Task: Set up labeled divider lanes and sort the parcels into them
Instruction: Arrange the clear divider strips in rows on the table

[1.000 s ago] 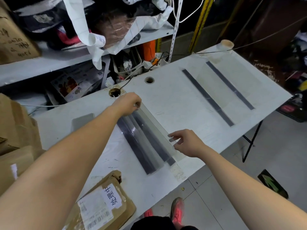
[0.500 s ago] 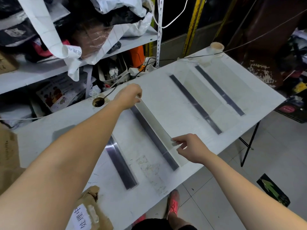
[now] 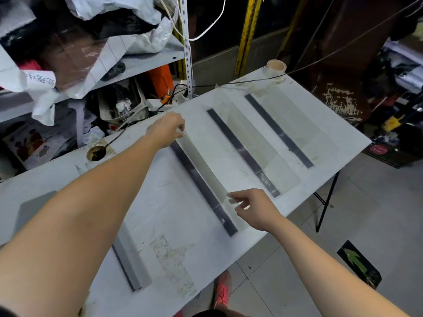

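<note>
A clear plastic divider with a dark base strip stands across the middle of the white table. My left hand pinches its far top corner. My right hand pinches its near top edge. Two more clear dividers stand to the right, one in the middle and another near the table's right end. A further divider lies at the left, partly hidden under my left forearm. No parcels show on the table.
A roll of clear tape sits at the table's far right corner. A cable hole is at the table's back edge. Cluttered shelves stand behind. My red shoe and tiled floor lie below the near edge.
The divider in my hands has moved right, away from the leftmost one. The view has shifted right; the brown parcel at the lower left has left the frame.
</note>
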A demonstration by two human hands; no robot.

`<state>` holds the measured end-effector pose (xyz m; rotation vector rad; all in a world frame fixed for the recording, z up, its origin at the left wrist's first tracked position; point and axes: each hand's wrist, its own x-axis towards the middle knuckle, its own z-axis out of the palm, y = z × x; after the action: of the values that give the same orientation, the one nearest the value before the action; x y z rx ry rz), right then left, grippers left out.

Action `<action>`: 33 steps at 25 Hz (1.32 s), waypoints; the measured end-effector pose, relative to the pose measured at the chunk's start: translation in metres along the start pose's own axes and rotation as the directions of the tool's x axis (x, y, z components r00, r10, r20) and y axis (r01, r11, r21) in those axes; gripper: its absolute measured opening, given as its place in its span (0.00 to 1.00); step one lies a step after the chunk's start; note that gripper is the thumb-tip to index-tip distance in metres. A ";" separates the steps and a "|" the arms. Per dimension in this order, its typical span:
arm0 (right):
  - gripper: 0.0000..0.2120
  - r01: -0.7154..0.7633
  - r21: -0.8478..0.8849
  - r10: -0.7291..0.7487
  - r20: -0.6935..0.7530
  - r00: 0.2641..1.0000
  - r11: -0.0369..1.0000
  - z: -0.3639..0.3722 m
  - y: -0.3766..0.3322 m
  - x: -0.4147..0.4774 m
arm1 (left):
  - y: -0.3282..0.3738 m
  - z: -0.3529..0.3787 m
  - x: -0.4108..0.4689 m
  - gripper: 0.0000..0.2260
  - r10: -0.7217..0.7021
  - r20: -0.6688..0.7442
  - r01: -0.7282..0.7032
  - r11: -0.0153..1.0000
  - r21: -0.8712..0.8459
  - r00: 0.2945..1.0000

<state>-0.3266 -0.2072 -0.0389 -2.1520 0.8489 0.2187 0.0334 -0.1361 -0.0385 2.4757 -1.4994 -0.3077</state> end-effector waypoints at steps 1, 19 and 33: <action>0.25 0.002 0.008 -0.002 -0.007 1.000 1.000 -0.001 0.001 0.002 | -0.002 0.003 0.004 0.07 -0.003 -0.001 0.003 1.000 -0.001 1.000; 0.23 -0.014 -0.054 0.014 -0.006 1.000 0.998 -0.010 -0.011 0.019 | -0.008 -0.005 0.026 0.10 -0.011 -0.023 0.010 1.000 -0.009 1.000; 0.28 0.309 -0.382 -0.364 -0.080 0.928 0.871 -0.016 -0.131 0.054 | -0.013 -0.069 -0.102 0.19 -0.391 -0.145 0.413 0.895 0.172 0.909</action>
<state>-0.2041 -0.1856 0.0303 -2.6537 0.5226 0.0339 0.0183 -0.0342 0.0296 2.9045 -1.0058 -0.0919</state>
